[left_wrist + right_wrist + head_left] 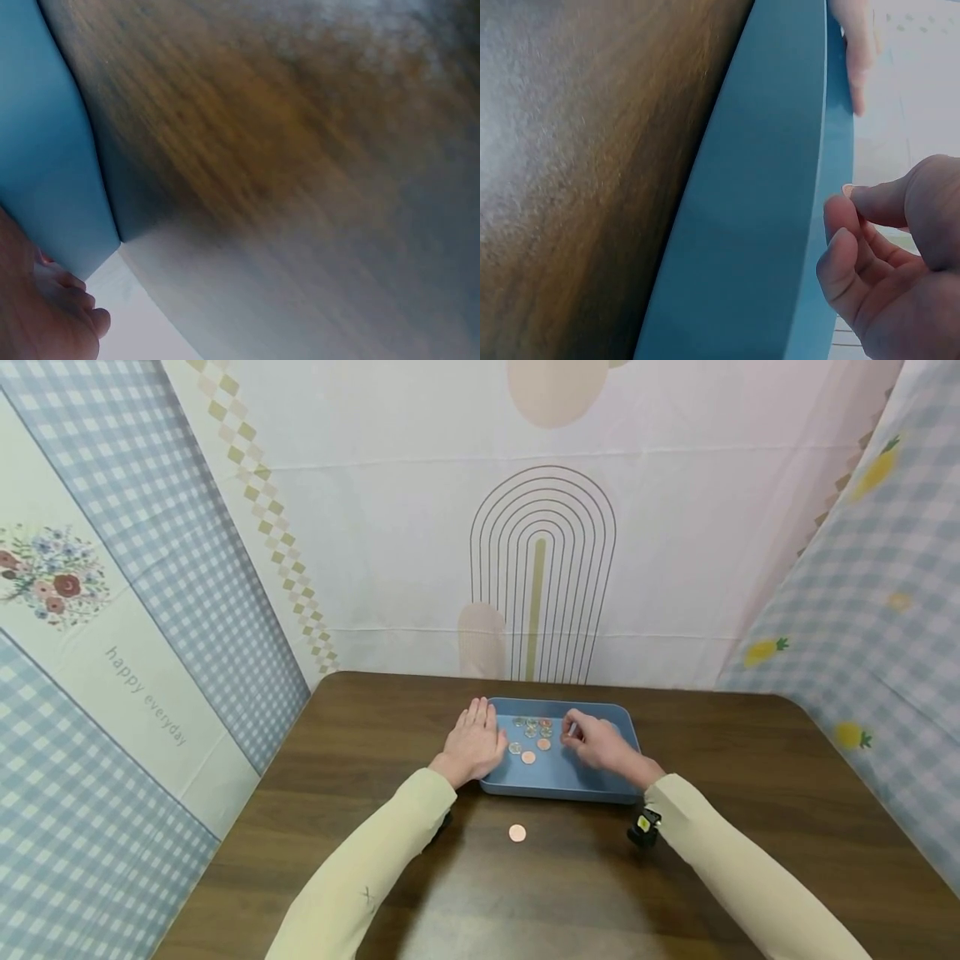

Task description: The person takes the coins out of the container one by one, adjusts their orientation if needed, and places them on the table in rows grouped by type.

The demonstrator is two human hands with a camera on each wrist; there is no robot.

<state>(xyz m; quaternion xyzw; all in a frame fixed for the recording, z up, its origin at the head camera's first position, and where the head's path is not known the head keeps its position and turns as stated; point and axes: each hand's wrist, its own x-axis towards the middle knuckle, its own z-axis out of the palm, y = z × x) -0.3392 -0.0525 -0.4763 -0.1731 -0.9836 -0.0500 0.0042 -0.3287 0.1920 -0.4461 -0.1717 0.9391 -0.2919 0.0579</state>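
While the left hand [474, 742] lies flat with straight fingers on the left rim of the blue tray [558, 781] near the table's far edge, the right hand [592, 742] hovers over the tray's coins [531, 735], fingertips pinched together; whether they hold a coin cannot be told. One copper coin [517, 833] lies on the table just before the tray, so coin picking seems underway, calling next for a careful fingertip pinch.

Only legible text: "happy everyday", printed on the left wall cloth [146, 695] below the flower print [47, 574].

Makeshift recording booth, dark wood-grain table [750, 793] at 6 o'clock, printed fabric backdrops: arch-pattern sheet [540, 577] at 12, gingham cloths [885, 635] at 3 and 9
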